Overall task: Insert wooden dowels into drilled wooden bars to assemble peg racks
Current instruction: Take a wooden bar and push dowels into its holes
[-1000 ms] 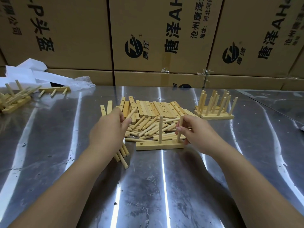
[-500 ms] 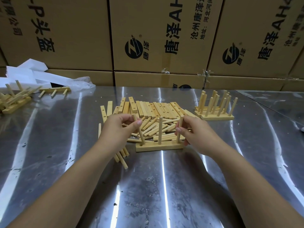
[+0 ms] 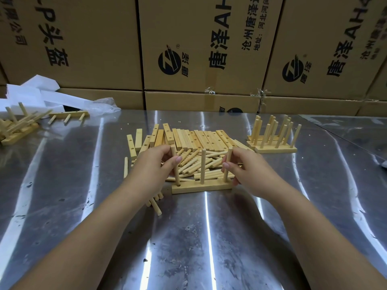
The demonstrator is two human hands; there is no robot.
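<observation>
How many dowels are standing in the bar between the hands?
3. The left dowel at the left end of the bar, held by the left hand; middle dowel standing free at its centre; right dowel at the right end, pinched by the right hand. None look hidden.

Stacked cartons wall in a steel tabletop (image 3: pixel 188 243)

Brown cardboard boxes (image 3: pixel 100 42), printed with black Chinese characters and a round logo, stand in two tiers along the tabletop's far edge, the lower tier (image 3: pixel 188 101) showing only a narrow strip above it. A knot of clear strapping (image 3: pixel 260 94) sits on that lower tier. At the tabletop's far-left corner lie white foam pieces (image 3: pixel 31 91), with crumpled clear plastic film (image 3: pixel 104 105) just beside them. The tabletop's surface is scuffed, with streaks of reflected light.
</observation>
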